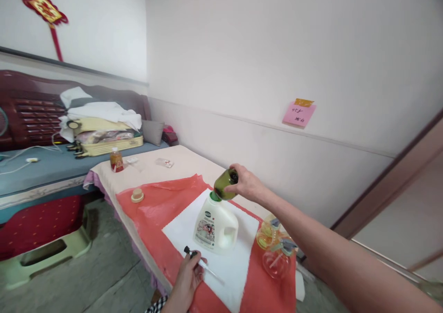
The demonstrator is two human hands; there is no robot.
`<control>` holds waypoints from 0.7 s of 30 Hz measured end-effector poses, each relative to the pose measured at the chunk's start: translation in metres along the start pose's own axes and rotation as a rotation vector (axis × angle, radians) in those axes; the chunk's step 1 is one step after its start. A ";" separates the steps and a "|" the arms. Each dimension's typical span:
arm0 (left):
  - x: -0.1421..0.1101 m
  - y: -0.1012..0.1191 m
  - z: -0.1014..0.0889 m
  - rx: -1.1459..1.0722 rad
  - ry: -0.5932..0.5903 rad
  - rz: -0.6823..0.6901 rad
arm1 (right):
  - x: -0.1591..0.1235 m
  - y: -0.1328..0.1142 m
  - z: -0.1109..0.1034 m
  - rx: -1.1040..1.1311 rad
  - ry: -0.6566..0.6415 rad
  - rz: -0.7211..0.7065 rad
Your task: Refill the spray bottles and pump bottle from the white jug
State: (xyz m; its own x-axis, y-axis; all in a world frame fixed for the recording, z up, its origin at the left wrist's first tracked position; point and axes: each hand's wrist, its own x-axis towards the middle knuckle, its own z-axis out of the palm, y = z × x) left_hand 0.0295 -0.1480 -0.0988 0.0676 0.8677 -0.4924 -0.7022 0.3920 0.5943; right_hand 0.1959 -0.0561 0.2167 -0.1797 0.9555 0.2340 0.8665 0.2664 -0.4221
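Note:
My right hand is wrapped round a dark green bottle, tilted with its neck down at the mouth of a white detergent jug. Whether liquid is flowing cannot be seen. The jug stands upright on a white cloth, with a picture label on its front and a handle hole at the right. In front of it, my left hand holds a black-capped dropper, its slender pale tube pointing down to the right over the cloth.
A red sheet lies under the cloth. Clear spray bottles stand at the right, beneath my right forearm. A beige cap rests at the left; an amber bottle stands farther back. A red-topped stool is beside the table.

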 end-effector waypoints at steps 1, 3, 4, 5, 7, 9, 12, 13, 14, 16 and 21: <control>0.000 0.000 0.000 -0.001 0.001 0.001 | 0.002 -0.003 0.000 -0.025 -0.007 -0.018; 0.001 0.000 0.000 -0.004 0.002 0.002 | 0.006 -0.009 -0.001 -0.076 -0.022 -0.048; 0.001 0.000 -0.001 -0.005 0.001 0.001 | 0.008 -0.012 -0.001 -0.099 -0.030 -0.059; 0.001 -0.001 -0.001 -0.006 -0.001 0.001 | 0.010 -0.015 -0.001 -0.121 -0.038 -0.069; 0.001 -0.001 -0.002 -0.008 -0.002 0.001 | 0.014 -0.020 -0.001 -0.156 -0.053 -0.082; 0.001 -0.002 -0.003 -0.010 -0.001 0.001 | 0.016 -0.024 -0.001 -0.180 -0.063 -0.092; 0.001 -0.002 -0.004 -0.016 -0.005 0.006 | 0.017 -0.028 -0.001 -0.209 -0.071 -0.112; 0.001 -0.002 -0.004 -0.018 -0.008 0.008 | 0.017 -0.029 -0.001 -0.218 -0.072 -0.120; 0.000 -0.002 -0.004 -0.020 -0.010 0.008 | 0.016 -0.030 0.000 -0.226 -0.071 -0.128; 0.000 -0.001 -0.004 -0.023 -0.015 0.005 | 0.016 -0.031 0.000 -0.240 -0.068 -0.142; -0.002 0.000 -0.003 -0.028 -0.018 0.006 | 0.014 -0.028 0.002 -0.248 -0.054 -0.165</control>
State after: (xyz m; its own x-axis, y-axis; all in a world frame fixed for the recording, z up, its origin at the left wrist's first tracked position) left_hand 0.0276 -0.1504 -0.1001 0.0757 0.8755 -0.4772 -0.7223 0.3781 0.5790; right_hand 0.1681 -0.0501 0.2306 -0.3459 0.9091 0.2321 0.9099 0.3854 -0.1537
